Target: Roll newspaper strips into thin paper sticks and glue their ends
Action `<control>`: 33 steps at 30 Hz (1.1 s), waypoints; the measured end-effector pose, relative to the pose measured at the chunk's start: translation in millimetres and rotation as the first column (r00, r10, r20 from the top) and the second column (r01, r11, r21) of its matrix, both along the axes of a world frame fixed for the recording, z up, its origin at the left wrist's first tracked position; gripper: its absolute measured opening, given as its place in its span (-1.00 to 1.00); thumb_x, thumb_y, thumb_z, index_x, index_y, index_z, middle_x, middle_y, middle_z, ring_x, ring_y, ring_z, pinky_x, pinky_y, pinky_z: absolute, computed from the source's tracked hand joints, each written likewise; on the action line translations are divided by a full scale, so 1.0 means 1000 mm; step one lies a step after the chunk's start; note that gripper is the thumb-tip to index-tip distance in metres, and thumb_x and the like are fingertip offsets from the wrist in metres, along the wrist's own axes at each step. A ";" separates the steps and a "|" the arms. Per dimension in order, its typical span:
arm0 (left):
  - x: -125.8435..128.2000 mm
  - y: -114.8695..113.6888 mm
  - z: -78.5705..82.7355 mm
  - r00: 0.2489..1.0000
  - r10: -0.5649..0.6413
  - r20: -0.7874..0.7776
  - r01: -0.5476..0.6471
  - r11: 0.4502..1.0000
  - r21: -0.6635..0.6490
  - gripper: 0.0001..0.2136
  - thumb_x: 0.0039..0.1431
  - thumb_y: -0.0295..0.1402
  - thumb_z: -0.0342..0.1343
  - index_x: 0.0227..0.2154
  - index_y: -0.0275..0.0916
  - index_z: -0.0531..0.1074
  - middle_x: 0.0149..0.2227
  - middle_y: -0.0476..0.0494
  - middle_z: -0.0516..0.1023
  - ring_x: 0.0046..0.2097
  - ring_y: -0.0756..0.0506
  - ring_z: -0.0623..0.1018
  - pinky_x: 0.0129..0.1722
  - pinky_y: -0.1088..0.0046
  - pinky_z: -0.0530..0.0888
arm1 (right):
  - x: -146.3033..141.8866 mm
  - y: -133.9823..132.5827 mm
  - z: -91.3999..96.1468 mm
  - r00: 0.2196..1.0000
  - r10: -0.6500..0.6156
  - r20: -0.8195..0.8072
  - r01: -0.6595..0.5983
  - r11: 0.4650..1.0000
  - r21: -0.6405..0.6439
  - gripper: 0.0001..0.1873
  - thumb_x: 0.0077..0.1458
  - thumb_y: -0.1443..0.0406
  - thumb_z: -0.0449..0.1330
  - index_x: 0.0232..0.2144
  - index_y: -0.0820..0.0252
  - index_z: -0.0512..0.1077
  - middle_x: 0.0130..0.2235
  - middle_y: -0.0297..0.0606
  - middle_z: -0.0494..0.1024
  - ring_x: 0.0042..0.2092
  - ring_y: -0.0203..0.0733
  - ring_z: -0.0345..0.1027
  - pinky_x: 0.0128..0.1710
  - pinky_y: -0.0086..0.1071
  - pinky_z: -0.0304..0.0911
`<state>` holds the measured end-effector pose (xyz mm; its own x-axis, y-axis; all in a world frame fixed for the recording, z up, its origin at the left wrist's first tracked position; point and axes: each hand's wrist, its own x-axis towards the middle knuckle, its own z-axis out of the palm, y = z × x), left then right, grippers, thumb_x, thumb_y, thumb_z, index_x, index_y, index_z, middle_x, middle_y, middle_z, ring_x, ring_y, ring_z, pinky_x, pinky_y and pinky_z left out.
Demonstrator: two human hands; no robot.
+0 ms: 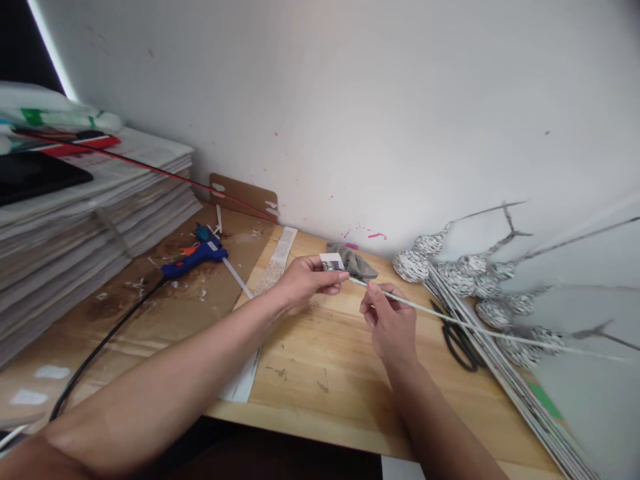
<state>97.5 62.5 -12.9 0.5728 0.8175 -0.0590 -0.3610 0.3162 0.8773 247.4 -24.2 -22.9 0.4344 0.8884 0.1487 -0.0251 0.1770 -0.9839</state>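
Head view: the left hand (305,283) pinches a small printed paper scrap (331,261) between thumb and fingertips, the fingers drawn close on it, right at the near end of the stick (450,321). The right hand (393,323) grips that stick a little farther along, thumb and forefinger narrowed onto it and the other fingers curled beneath. The stick is thin and white, held just above the table (320,380), and it runs off to the right from the two hands (its far end blurs out, so where it stops cannot be told). Under the stick, right of the right hand, lie black scissors (460,341). Behind the stick, toward the wall, sit a grey cloth (357,263) and a cluster of newsprint-wrapped balls (453,273) on thin stems. Left of the stick's near end a long printed strip (276,265) lies across the table. Farther left is a blue glue gun (195,257) with a black cable (100,347), and farthest left a tall stack of papers (100,207).
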 end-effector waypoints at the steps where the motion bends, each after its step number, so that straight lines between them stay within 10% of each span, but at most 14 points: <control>1: 0.002 -0.001 -0.001 0.999 0.009 0.049 -0.007 0.999 -0.049 -0.78 -0.19 -0.36 0.40 -0.44 -0.32 0.53 -0.49 0.01 0.51 -0.45 0.10 0.48 -0.40 0.62 0.48 | -0.003 0.001 -0.001 1.000 -0.016 -0.015 0.016 1.000 -0.007 -0.71 0.02 0.12 0.27 -0.50 0.17 0.31 -0.62 -0.41 0.36 -0.62 -0.40 0.07 -0.67 -0.49 -0.10; 7: 0.007 -0.005 -0.005 0.966 0.049 0.254 0.016 0.969 -0.247 -0.87 -0.02 -0.46 0.31 -0.37 -0.36 0.53 -0.32 -0.12 0.59 -0.38 0.09 0.56 -0.33 0.66 0.54 | -0.016 0.000 -0.004 0.998 -0.018 -0.056 0.017 1.000 -0.017 -0.70 0.06 0.07 0.23 -0.42 0.18 0.36 -0.57 -0.41 0.34 -0.57 -0.38 0.17 -0.65 -0.50 0.00; 11: 0.006 -0.001 -0.004 0.959 0.147 0.244 -0.070 0.952 -0.299 -0.96 0.05 -0.52 0.24 -0.41 -0.40 0.51 -0.37 -0.15 0.59 -0.42 0.08 0.56 -0.37 0.67 0.55 | -0.027 -0.011 0.004 0.962 0.257 0.094 -0.228 0.942 -0.248 -0.57 0.15 -0.03 0.06 -0.35 0.19 0.46 -0.54 -0.32 0.38 -0.58 -0.30 0.22 -0.67 -0.44 0.03; 13: 0.006 0.001 -0.003 0.955 0.191 0.226 -0.115 0.943 -0.312 -0.97 0.05 -0.54 0.23 -0.43 -0.41 0.50 -0.41 -0.14 0.59 -0.45 0.09 0.55 -0.41 0.68 0.54 | -0.030 -0.015 0.013 0.827 0.318 0.464 -0.237 0.945 -0.224 -0.66 0.13 0.04 0.13 -0.38 0.16 0.50 -0.50 -0.26 0.45 -0.51 -0.24 0.28 -0.55 -0.36 0.18; 15: 0.006 0.002 -0.002 0.953 0.211 0.216 -0.135 0.938 -0.320 -0.97 0.04 -0.55 0.23 -0.45 -0.41 0.49 -0.43 -0.14 0.59 -0.46 0.09 0.55 -0.42 0.68 0.54 | -0.028 -0.013 0.023 0.575 0.081 0.814 -0.147 0.989 0.005 -0.80 0.09 0.14 0.21 -0.30 0.12 0.52 -0.32 -0.18 0.54 -0.31 -0.13 0.36 -0.26 -0.24 0.28; 19: 0.005 0.004 -0.001 0.947 0.231 0.221 -0.152 0.933 -0.325 -0.93 0.01 -0.53 0.27 -0.48 -0.40 0.48 -0.43 -0.14 0.59 -0.46 0.08 0.55 -0.40 0.66 0.54 | -0.009 0.004 0.028 0.182 -0.205 0.962 -0.010 0.978 0.210 -0.81 0.14 0.22 0.17 -0.24 0.17 0.50 -0.26 -0.12 0.55 -0.15 0.00 0.35 -0.08 -0.13 0.17; 33: 0.004 0.009 -0.002 0.941 0.258 0.219 -0.156 0.905 -0.395 -0.92 0.00 -0.57 0.27 -0.49 -0.40 0.46 -0.42 -0.12 0.58 -0.47 0.11 0.54 -0.43 0.71 0.53 | -0.003 0.009 0.026 0.394 0.083 0.915 -0.002 0.996 -0.090 -0.78 0.17 0.14 0.11 -0.30 0.15 0.44 -0.36 -0.21 0.55 -0.37 -0.14 0.38 -0.35 -0.32 0.19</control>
